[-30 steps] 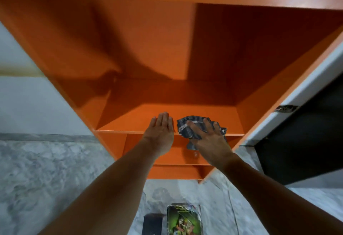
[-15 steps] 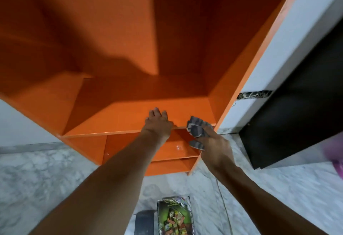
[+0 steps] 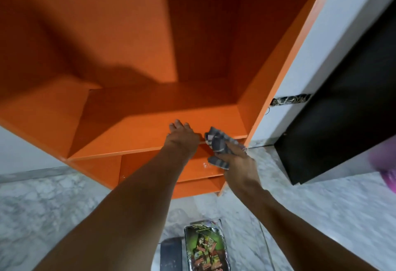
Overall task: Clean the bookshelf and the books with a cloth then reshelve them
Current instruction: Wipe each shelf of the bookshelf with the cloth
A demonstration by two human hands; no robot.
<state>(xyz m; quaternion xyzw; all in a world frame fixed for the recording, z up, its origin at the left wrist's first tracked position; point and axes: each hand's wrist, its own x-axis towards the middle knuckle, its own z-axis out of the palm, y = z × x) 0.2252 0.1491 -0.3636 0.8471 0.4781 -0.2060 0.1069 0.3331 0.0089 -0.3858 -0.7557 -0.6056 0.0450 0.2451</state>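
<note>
Head view: left hand rests on a bookshelf board, fingers extended. Right hand grips the cloth at that board's front edge. Books lie on the floor below. Judgement: shelf wiping underway; book cleaning and reshelving outstanding.

An orange wooden bookshelf stands on a grey-white marbled floor. The left hand lies flat on its board near the front edge. The right hand holds a grey striped cloth at that edge. On the floor lie a glossy green-covered book and, just beside it, a dark flat book.
</note>
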